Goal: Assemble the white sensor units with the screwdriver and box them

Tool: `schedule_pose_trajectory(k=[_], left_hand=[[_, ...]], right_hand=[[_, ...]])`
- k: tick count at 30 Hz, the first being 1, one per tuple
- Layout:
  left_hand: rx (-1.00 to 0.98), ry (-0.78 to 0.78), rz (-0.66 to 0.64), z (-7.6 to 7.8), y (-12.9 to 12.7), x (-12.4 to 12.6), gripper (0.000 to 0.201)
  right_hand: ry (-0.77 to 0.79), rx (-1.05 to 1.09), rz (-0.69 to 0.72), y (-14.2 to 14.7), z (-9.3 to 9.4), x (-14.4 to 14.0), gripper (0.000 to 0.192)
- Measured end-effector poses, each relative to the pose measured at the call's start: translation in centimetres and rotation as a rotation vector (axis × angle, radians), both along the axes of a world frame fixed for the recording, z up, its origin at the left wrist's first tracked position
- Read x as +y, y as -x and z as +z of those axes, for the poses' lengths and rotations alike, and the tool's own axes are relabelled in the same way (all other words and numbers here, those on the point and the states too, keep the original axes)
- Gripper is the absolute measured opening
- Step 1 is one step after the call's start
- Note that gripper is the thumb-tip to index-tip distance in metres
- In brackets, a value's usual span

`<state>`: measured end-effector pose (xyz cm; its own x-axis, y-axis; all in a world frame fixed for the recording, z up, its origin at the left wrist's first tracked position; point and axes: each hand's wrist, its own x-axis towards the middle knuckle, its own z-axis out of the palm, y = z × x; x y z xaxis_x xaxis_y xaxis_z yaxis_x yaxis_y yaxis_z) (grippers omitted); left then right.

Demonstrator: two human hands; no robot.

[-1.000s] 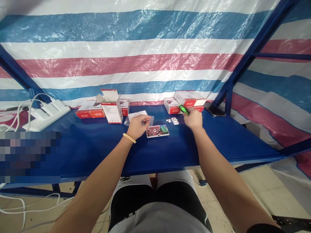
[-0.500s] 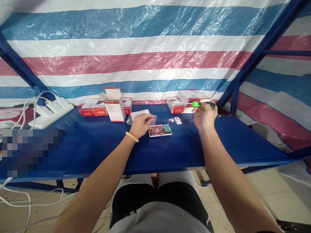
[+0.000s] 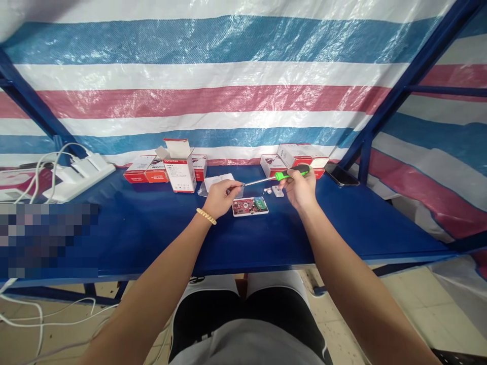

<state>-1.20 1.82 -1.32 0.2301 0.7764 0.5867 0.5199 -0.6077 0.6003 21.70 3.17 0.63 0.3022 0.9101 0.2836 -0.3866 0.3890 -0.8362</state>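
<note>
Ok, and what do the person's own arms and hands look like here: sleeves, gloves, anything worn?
Both forearms are bare, with no sleeves in view and no gloves. The left hand has a beaded yellow bracelet around its wrist. The right hand and its wrist carry nothing: no watch, band or ring that I can make out.

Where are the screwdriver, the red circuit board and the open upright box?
screwdriver (image 3: pixel 291 174), head view, on its green handle.
red circuit board (image 3: pixel 245 205), head view, on its red middle.
open upright box (image 3: pixel 180 172), head view, on its white front face.
</note>
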Motion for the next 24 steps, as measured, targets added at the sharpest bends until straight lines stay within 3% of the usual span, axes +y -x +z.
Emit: schedule_pose_trajectory(k=[12, 18, 24], left_hand=[[0.01, 0.064, 0.05, -0.17, 0.33, 0.34, 0.021], [-0.126, 0.238, 0.005, -0.23, 0.39, 0.49, 0.023], [-0.143, 0.267, -0.079, 0.21, 0.16, 0.15, 0.02]], right_hand=[[-0.031, -0.032, 0.089, 0.19, -0.55, -0.11, 0.056], [-0.062, -0.024, 0.138, 0.08, -0.82, 0.0, 0.06], [-0.018, -0.016, 0.132, 0.15, -0.71, -0.01, 0.062]])
